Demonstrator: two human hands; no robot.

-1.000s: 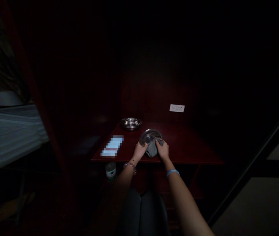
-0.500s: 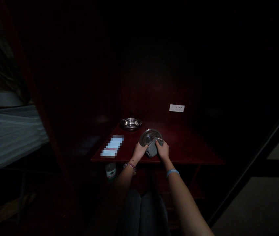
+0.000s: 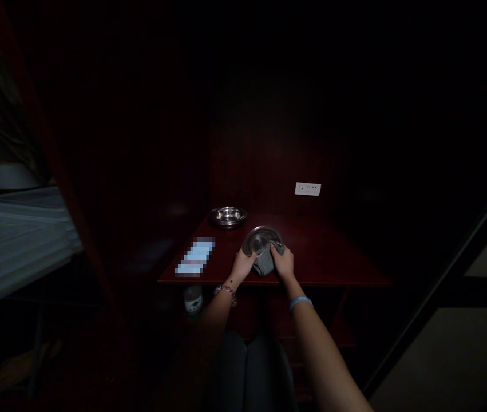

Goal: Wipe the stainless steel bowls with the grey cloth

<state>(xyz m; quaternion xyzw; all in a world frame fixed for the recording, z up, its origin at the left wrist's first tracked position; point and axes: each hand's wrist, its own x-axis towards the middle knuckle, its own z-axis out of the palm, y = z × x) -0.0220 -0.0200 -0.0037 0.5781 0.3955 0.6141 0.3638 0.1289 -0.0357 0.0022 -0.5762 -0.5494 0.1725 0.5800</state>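
A shiny metal bowl [image 3: 257, 240] is held tilted toward me above the front of the dark red shelf [image 3: 320, 257]. My left hand [image 3: 243, 264] grips its left rim, thumb on the near side. On the right, my right hand [image 3: 283, 262] is closed on a grey cloth [image 3: 264, 261], pressing it over the bowl's near right rim. The cloth hangs down between both hands. Fingers behind the bowl are hidden. Farther back at the left, a stack of similar metal bowls [image 3: 228, 216] rests on the shelf.
A blurred-out bright rectangle, perhaps a phone [image 3: 196, 257], lies at the shelf's left front. A white power socket [image 3: 307, 189] is on the back wall. Below the shelf edge stands a labelled bottle [image 3: 193, 301]. Stacked translucent trays [image 3: 15, 240] are at far left.
Both hands keep hold of the bowl and cloth in almost the same pose. The whole view has shifted very slightly; nothing else has visibly moved.
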